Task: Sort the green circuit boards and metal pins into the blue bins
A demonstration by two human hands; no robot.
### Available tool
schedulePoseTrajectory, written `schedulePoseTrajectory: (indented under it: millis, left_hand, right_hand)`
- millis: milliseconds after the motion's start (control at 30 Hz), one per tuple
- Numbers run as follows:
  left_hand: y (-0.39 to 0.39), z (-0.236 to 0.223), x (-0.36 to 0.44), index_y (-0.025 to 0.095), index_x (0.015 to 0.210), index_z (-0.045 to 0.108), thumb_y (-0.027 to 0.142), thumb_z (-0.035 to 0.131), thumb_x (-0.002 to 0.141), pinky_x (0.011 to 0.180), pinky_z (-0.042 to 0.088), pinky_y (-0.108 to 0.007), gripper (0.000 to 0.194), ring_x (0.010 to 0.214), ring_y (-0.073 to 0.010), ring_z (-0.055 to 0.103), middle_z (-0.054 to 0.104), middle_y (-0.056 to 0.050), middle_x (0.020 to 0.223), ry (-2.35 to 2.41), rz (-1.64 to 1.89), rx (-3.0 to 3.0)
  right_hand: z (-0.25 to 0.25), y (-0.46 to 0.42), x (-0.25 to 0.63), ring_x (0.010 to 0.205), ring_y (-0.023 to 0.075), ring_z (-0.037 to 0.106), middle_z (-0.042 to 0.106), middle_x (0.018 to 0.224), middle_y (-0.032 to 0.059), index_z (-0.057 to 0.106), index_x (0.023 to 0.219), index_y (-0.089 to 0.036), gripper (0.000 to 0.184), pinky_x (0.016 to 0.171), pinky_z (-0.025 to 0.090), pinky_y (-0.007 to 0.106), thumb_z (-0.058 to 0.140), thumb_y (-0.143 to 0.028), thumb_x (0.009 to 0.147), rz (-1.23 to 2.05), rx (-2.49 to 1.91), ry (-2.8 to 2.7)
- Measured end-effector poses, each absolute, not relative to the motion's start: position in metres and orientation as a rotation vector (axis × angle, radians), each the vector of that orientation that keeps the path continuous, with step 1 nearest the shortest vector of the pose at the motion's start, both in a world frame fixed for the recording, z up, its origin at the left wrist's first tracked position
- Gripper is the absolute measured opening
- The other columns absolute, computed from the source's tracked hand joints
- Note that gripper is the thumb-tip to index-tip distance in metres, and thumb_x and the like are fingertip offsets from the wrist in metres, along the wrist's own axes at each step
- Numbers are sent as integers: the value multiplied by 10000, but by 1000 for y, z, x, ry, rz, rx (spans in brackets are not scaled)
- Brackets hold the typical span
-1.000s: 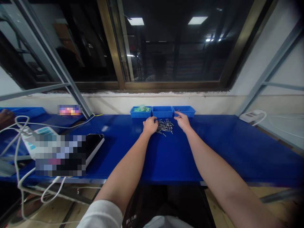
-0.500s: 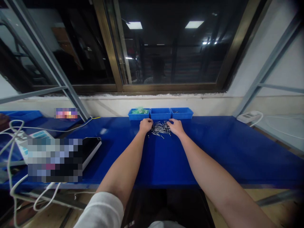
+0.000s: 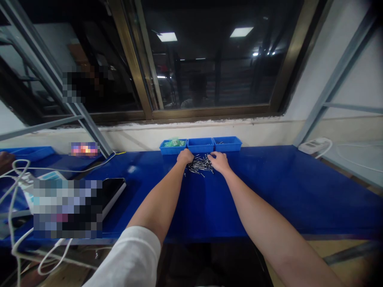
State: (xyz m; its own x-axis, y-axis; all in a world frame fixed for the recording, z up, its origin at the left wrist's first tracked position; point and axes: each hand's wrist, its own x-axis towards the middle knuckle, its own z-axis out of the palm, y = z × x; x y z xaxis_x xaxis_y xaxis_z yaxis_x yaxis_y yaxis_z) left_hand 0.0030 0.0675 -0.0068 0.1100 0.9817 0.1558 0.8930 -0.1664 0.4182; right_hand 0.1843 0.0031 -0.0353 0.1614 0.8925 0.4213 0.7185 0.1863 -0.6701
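Observation:
A loose pile of slim metal screws [image 3: 200,164] lies on the blue tabletop between my two hands. At its left edge my left hand [image 3: 185,156] is closed, fingers curled down and mostly hidden behind the knuckles. My right hand [image 3: 219,161] touches the pile's right edge, thumb and fingertips drawn together among the screws; anything between them is too small to make out. Just behind stand three blue bins. The left bin [image 3: 173,150] holds green plastic packaging, the middle bin [image 3: 200,149] shows little inside, and the right bin [image 3: 228,148] has a few small metal pieces.
A phone-like dark device [image 3: 115,187], partly blurred out, lies on the left beside looping white cables [image 3: 19,161]. Another person's hand [image 3: 6,161] is at the far left by a blue tray [image 3: 38,153]. A white power strip [image 3: 314,146] sits at the right; metal posts flank the table.
My right hand has moved from the front of the right bin down and left to the pile. My left hand has shifted slightly off the pile to its left edge. The view tilted a little.

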Motion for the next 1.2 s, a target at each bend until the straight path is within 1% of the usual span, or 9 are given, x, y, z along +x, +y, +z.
schedulePoseTrajectory:
  millis: [133,267,400,500,567,733,900,1067,1200]
  left_hand:
    - [63,-3,7,135,838,696,253,578,705,727,480,-267,213,881,-244,655,697,-175,873,1998,468,2109]
    - [42,8,10,182,851,677,255,501,782,774,462,-280,203,939,-224,627,693,-113,938,1946,554,2221]
    - [15,17,14,201,868,631,199,470,811,806,437,-320,170,884,-218,627,691,-66,865,1640,657,2469]
    - [2,19,16,198,862,610,177,446,821,776,433,-296,170,859,-202,620,682,-60,850,1534,721,2523]
    - [-2,18,15,197,843,600,159,430,821,755,430,-276,175,839,-186,614,675,-51,843,1473,774,2535]
    - [-4,16,7,193,811,591,128,421,805,729,430,-259,183,799,-172,603,660,-44,808,1472,896,2490]
    - [-8,17,4,185,803,599,114,432,793,725,431,-264,181,783,-179,604,660,-51,799,1502,944,2446]
    - [-7,13,6,184,849,623,198,460,826,784,436,-267,166,838,-180,612,680,-53,874,1504,997,2367]
    - [0,12,-3,178,958,622,277,457,846,835,434,-274,223,926,-181,604,671,-65,1006,1633,1158,2183]
  right_hand:
    - [-34,1,184,1028,272,519,665,994,116,688,952,-198,343,920,362,411,511,-447,795,247,-1587,-1599]
    - [-27,-2,180,992,244,560,674,984,102,678,960,-198,299,924,378,403,524,-393,793,237,-1502,-1548]
    - [-18,-11,171,847,204,624,698,866,60,648,1031,-207,307,821,455,347,548,-355,781,454,-1231,-1632]
    - [-13,-16,164,776,183,642,698,834,47,660,966,-204,248,750,476,312,539,-307,776,561,-1107,-1643]
    - [-11,-18,162,763,180,643,696,825,46,663,923,-197,218,732,478,306,539,-278,762,570,-1093,-1614]
    - [-3,-23,161,739,176,631,679,772,45,654,937,-165,259,699,472,294,589,-257,703,609,-1039,-1567]
    - [-1,-25,160,783,182,631,691,824,62,663,930,-155,276,718,474,295,618,-264,680,677,-968,-1540]
    - [-6,-20,163,776,184,639,701,823,61,681,922,-155,279,727,479,297,614,-278,682,633,-1025,-1523]
    - [-8,-14,174,710,184,638,691,719,37,694,779,-170,182,703,476,296,578,-272,682,473,-1188,-1444]
